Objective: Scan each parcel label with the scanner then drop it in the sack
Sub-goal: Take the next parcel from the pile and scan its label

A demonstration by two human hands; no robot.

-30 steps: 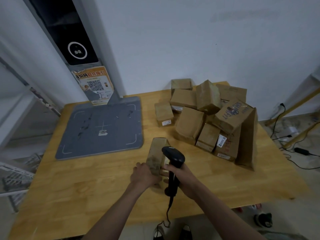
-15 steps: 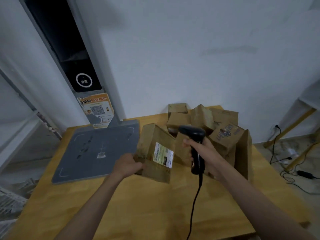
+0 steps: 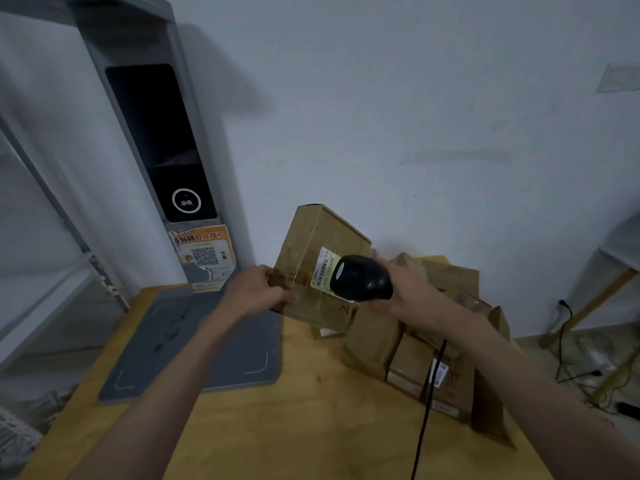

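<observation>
Head view | left hand point(image 3: 258, 295) grips parcel point(image 3: 313, 268) by its left edge, lifted above worktop point(image 3: 311, 427) | right hand point(image 3: 408, 292) fingers wrap black scanner point(image 3: 360, 278), its head just before parcel label point(image 3: 323, 270) | more parcels point(image 3: 426, 344) piled right

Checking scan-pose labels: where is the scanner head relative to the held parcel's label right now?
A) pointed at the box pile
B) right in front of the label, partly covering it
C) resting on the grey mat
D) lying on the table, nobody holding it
B: the right hand holds the scanner against the label of the parcel, which the left hand holds up.
</observation>
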